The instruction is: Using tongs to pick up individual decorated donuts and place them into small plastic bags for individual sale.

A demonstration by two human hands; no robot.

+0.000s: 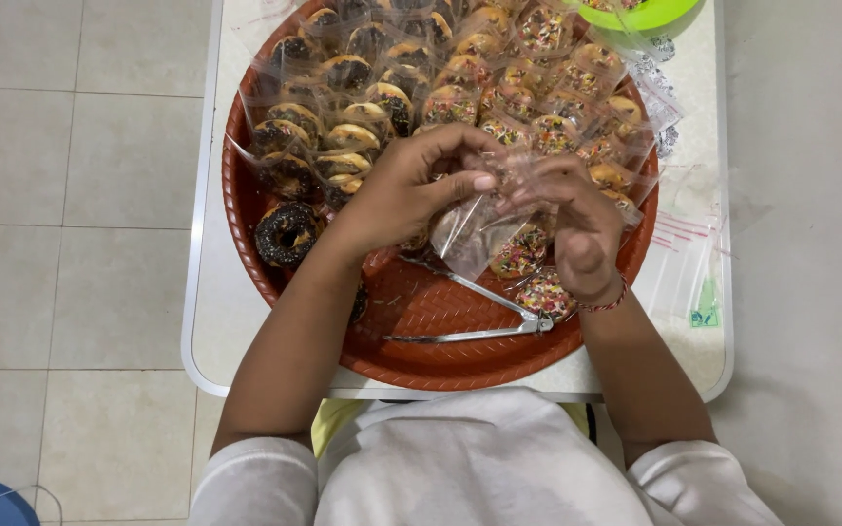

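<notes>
Both your hands meet over the middle of the round red tray (246, 209), and between them sits a small clear plastic bag (470, 234). Your left hand (406, 190) has its fingers closed on the bag's upper edge from the left; your right hand (572, 224) pinches the same edge from the right, thumb and fingertips together on the film. Whether the bag already has a doughnut in it is hard to tell through the glare.

To do this well, keep the two pinches on opposite lips of the mouth rather than on both layers at once — the film clings, and a small rub of thumb against finger should part it. Hold the bag low over the tray so anything that slips lands on the tray, not the desk (209, 331).

Mind what lies underneath: two sprinkled doughnuts (543, 292) rest unwrapped just below your right hand, and a chocolate doughnut (287, 232) sits loose near your left forearm. The metal tongs (484, 312) lie open on the tray's near side, close enough to reach — they look like the cleaner way to lift a doughnut.

The far half of the tray is crowded with bagged doughnuts (440, 88), and spare flat bags (684, 263) lie on the desk to the right, beside the tray.
</notes>
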